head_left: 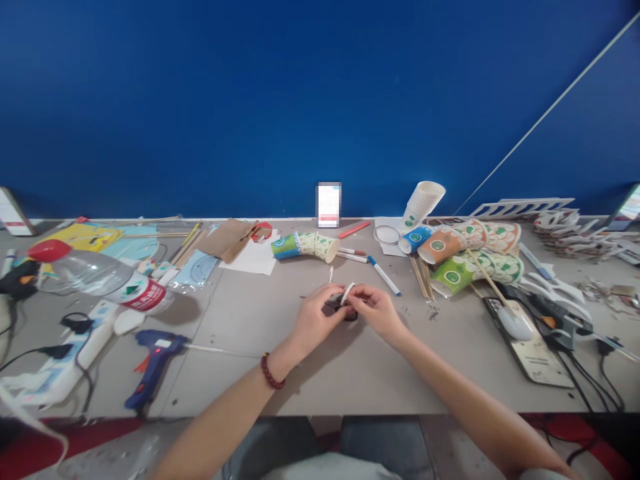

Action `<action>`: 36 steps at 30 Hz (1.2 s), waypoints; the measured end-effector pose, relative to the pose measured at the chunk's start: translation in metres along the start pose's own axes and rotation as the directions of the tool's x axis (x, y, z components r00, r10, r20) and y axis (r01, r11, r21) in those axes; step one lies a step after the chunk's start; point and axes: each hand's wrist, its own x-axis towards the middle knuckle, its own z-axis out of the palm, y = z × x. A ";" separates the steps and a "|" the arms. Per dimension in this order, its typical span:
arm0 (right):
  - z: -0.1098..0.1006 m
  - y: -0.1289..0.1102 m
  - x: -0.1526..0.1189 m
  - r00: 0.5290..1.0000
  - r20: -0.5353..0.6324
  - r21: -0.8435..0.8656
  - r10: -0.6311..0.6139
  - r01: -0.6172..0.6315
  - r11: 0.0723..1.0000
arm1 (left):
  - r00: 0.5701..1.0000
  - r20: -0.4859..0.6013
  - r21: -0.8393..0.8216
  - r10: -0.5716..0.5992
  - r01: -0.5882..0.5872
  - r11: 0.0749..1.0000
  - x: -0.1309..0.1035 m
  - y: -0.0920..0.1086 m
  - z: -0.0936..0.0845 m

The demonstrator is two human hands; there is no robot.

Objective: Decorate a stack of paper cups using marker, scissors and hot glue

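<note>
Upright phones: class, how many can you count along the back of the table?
3: the centre phone before the blue wall, the left phone and the right phone, both at the picture's edges, partly cut off.

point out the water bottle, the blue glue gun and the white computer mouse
water bottle point(107, 275): head view, on its clear body
blue glue gun point(157, 370): head view, on its body
white computer mouse point(516, 323): head view, on its top shell
</note>
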 end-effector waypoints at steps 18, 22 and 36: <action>0.010 0.000 -0.009 0.984 -0.018 -0.365 -0.175 0.157 0.918 | 0.984 -0.045 0.388 0.171 -0.141 0.911 -0.006 -0.010 0.002; 0.011 -0.003 -0.011 0.982 -0.041 -0.333 -0.186 0.162 0.929 | 0.980 -0.074 0.314 0.182 -0.150 0.937 -0.003 -0.011 0.001; -0.003 -0.002 -0.004 0.770 0.163 -0.677 -0.617 0.542 0.498 | 0.990 0.058 0.226 0.127 -0.137 0.965 0.000 -0.006 0.001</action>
